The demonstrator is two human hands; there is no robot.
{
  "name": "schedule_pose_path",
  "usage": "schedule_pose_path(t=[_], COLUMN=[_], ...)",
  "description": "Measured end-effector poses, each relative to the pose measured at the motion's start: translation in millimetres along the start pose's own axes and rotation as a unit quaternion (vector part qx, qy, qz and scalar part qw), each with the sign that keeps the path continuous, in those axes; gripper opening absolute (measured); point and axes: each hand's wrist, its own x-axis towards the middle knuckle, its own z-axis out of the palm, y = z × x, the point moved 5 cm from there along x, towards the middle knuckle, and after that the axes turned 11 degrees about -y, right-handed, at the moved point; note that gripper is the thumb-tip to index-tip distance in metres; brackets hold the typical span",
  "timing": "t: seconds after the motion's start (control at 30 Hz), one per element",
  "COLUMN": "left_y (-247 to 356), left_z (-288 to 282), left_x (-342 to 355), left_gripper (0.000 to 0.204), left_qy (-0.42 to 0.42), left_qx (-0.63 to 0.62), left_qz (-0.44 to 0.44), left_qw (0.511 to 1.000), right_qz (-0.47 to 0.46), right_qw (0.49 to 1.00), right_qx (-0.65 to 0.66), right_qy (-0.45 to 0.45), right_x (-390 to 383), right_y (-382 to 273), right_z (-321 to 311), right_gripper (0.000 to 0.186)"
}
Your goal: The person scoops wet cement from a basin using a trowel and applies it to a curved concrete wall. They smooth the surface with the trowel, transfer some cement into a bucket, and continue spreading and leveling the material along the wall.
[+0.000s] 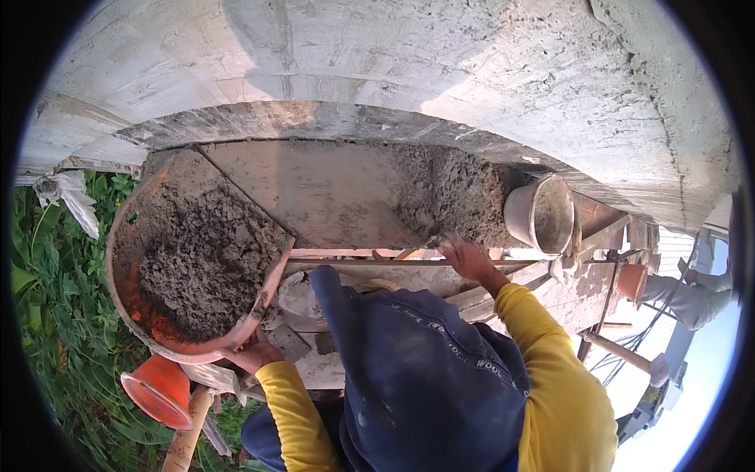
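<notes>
My left hand (255, 353) is closed on the near rim of a large round orange tub (118, 259), which holds a heap of wet grey mortar (208, 263). My right hand (465, 259) grips a trowel by its handle. Its grey blade (397, 226) points left and lies against the mortar-covered ledge (330, 189). To the right of the blade, rough, thicker mortar (468, 193) covers the ledge. A mortar-stained pale bucket (541, 214) sits tilted beyond it. Yellow sleeves cover both my arms.
A concrete wall (354, 55) rises behind the ledge. Wooden planks (566, 303) run along the near side. An orange bucket (161, 391) hangs by a pole (185, 440) at lower left, above green plants (67, 315). At far right, a person in grey (696, 303) is beside another orange bucket (631, 282).
</notes>
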Motion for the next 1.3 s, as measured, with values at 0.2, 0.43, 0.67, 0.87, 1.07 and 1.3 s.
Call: schedule_pose_path(t=[0.2, 0.43, 0.67, 0.87, 1.07, 1.3], left_y=[-1.5, -5.3, 0.3, 1.8, 0.9, -8.7], left_z=[-18.5, -22.1, -21.4, -6.8, -2.8, -11.5], left_x=[13.9, 17.9, 18.8, 5.1, 0.3, 6.2], left_gripper=[0.08, 0.075, 0.076, 0.079, 0.084, 0.078], left_qy=[0.011, 0.017, 0.002, 0.002, 0.009, 0.039], left_qx=[0.001, -0.009, -0.003, -0.008, 0.0, -0.021], left_qz=[0.015, 0.017, 0.02, 0.018, 0.023, 0.002], left_qw=[1.0, 1.0, 1.0, 1.0, 1.0, 0.999], right_qz=[0.021, -0.031, 0.069, 0.053, 0.046, -0.082], right_qw=[0.998, 0.993, 0.977, 0.968, 0.961, 0.918], right_qx=[-0.014, -0.108, -0.15, -0.16, -0.179, -0.25], right_qy=[-0.057, 0.045, 0.133, 0.188, 0.206, 0.298], right_x=[-29.9, -56.2, 18.5, 49.2, 26.3, 14.1], right_y=[-2.1, 42.4, 45.2, 38.9, 13.4, -70.1], right_z=[-27.5, 4.1, -71.7, -117.6, -135.2, -164.3], right_gripper=[0.067, 0.056, 0.061, 0.062, 0.059, 0.044])
